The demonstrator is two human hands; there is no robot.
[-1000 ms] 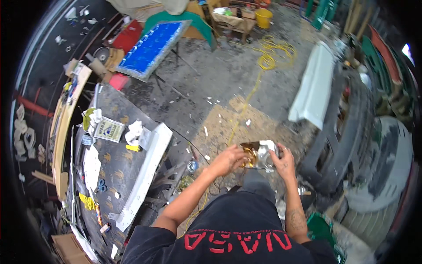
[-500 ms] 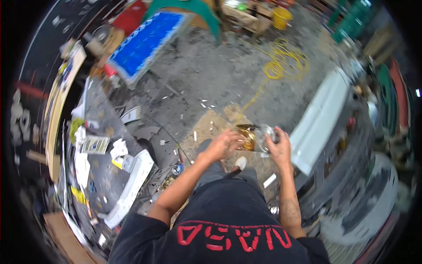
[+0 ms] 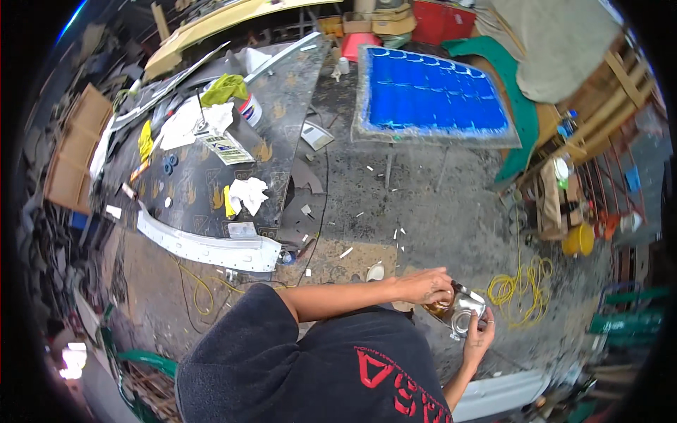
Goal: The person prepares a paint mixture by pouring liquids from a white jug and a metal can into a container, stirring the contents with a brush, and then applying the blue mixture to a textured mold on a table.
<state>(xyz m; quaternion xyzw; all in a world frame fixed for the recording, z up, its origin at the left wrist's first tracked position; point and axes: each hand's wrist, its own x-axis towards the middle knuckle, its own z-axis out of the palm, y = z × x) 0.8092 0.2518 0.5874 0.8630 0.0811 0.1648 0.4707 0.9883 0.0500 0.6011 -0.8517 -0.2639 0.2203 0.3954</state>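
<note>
Between my hands is a shiny car lamp unit (image 3: 463,304) with chrome and amber parts. My left hand (image 3: 428,286) grips its upper left end, fingers bent over the amber part. My right hand (image 3: 479,333) holds the lower right edge beside a round chrome ring. Part of the lamp is hidden behind my fingers. Ahead to the left is a dark worktable (image 3: 271,141) bearing white cloths (image 3: 247,194), a can (image 3: 251,110), blue scissors (image 3: 169,164) and a long white trim piece (image 3: 208,249) along its near edge.
A blue panel (image 3: 434,92) stands on legs at the back right. Right of it are a small cluttered table (image 3: 550,211), a yellow bucket (image 3: 577,240) and a coiled yellow cord (image 3: 513,289) on the floor (image 3: 444,197). A pale panel (image 3: 501,395) lies behind my right arm.
The view has swung left toward the worktable, so the yellow cord and pale panel sit lower in it. My hands and the lamp moved down and right in view, still together.
</note>
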